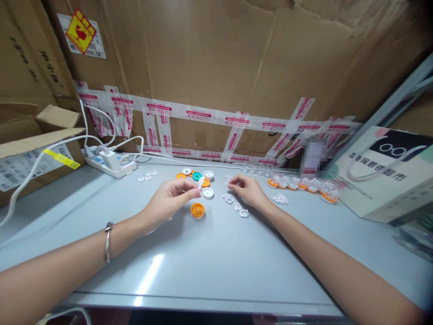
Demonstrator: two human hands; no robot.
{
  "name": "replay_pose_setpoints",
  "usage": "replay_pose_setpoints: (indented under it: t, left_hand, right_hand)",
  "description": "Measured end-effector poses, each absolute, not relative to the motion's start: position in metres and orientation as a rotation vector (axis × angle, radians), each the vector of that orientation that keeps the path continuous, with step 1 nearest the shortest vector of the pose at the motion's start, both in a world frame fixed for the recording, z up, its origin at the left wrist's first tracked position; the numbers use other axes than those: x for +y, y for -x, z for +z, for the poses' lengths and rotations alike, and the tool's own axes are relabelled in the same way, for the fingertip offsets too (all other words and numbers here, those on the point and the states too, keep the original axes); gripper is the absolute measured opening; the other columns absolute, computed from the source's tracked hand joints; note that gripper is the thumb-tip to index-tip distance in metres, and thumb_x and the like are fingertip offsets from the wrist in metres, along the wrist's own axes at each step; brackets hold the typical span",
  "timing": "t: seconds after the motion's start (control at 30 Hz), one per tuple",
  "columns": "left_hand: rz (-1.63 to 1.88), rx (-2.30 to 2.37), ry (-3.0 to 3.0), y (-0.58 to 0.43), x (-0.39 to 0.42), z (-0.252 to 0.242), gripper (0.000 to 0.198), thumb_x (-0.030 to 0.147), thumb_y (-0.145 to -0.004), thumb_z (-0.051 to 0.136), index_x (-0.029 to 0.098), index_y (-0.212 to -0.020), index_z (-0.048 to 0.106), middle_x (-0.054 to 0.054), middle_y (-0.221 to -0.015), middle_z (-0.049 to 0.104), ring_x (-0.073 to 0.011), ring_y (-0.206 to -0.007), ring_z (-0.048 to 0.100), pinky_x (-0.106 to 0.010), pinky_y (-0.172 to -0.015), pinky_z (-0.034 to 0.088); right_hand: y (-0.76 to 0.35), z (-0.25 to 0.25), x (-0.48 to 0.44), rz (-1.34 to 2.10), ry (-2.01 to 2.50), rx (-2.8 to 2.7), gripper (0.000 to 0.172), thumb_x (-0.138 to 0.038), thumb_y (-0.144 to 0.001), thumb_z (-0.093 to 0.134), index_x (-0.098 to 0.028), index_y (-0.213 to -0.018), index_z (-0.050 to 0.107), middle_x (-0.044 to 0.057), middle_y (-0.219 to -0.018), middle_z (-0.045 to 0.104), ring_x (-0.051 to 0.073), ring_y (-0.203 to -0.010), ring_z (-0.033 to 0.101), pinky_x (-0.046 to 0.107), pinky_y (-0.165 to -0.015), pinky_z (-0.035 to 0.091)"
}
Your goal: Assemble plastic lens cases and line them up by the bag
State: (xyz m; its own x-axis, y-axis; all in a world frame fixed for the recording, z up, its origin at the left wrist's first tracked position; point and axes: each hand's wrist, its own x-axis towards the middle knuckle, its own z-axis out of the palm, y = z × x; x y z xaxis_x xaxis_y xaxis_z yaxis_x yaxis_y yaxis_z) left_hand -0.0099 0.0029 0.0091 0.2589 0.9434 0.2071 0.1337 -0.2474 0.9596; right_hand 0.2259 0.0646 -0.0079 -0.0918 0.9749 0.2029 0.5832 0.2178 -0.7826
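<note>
Between thumb and fingertips, my left hand [177, 193] pinches a small white openwork plastic piece [201, 182], held above the table. Just below it sits an orange round cup-like part [197, 210], and a white round part [208, 193] is beside the fingertips. My right hand [248, 189] is closed, its fingertips at a small white plastic piece [227, 184] near the table; the fingers partly cover it. More white openwork pieces [237, 206] lie in a loose row below that hand. Behind my left hand are orange, white and teal round parts [196, 176].
To the right lie a pile of white pieces [279, 199] and a row of orange parts with clear domes [301, 184]. Small white discs [148, 175] and a power strip [111, 164] with cables are at left. Cardboard boxes [203, 54] and a printed bag [379, 176] border the table.
</note>
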Motion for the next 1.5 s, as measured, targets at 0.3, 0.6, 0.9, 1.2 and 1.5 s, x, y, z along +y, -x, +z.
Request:
replay_pose_setpoints:
  t: [0.3,0.6,0.9,1.2,1.5]
  left_hand:
    - [1.242,1.020,-2.457,0.006,-0.009,0.008,0.008,0.020,-0.083,0.054,0.016,-0.077,0.058,-0.002,-0.074,0.064,-0.0136,-0.071,0.057,-0.028,-0.072,0.043]
    - [1.194,1.113,-3.038,0.004,-0.011,0.003,0.013,0.017,-0.082,0.048,0.017,-0.070,0.054,-0.002,-0.065,0.062,-0.0145,-0.062,0.053,-0.030,-0.066,0.038]
    - [1.134,1.275,-3.042,0.007,-0.005,0.001,0.016,0.019,-0.083,0.046,0.017,-0.068,0.052,-0.002,-0.067,0.063,-0.0159,-0.064,0.055,-0.031,-0.069,0.039]
    - [1.095,1.293,-3.106,0.009,-0.005,0.002,0.016,0.018,-0.084,0.045,0.016,-0.071,0.055,-0.003,-0.069,0.064,-0.0158,-0.065,0.056,-0.031,-0.070,0.038]
    - [1.024,1.315,-3.161,0.010,-0.006,0.002,0.019,0.018,-0.085,0.043,0.016,-0.072,0.057,-0.003,-0.068,0.063,-0.0161,-0.065,0.055,-0.032,-0.071,0.037]
  right_hand:
    - [-0.179,0.011,0.016,1.291,0.979,-1.398,0.026,-0.032,-0.069,0.067,-0.019,-0.090,0.061,-0.002,-0.073,0.063,0.009,-0.063,0.062,0.026,-0.069,0.054]
    - [-0.166,0.012,-0.002,1.449,1.007,-1.224,0.028,-0.034,-0.059,0.075,-0.017,-0.078,0.066,0.001,-0.075,0.071,0.015,-0.073,0.067,0.033,-0.076,0.055]
    - [-0.167,0.012,-0.002,1.518,0.937,-1.252,0.023,-0.033,-0.065,0.072,-0.018,-0.081,0.070,0.000,-0.077,0.071,0.013,-0.072,0.067,0.032,-0.083,0.055]
    - [-0.173,0.012,0.003,1.434,1.066,-1.286,0.022,-0.032,-0.063,0.073,-0.017,-0.078,0.071,0.001,-0.075,0.071,0.013,-0.070,0.067,0.033,-0.081,0.054]
    - [-0.172,0.012,0.001,1.455,1.028,-1.305,0.023,-0.033,-0.062,0.074,-0.017,-0.078,0.070,0.001,-0.075,0.071,0.013,-0.070,0.067,0.033,-0.079,0.055]
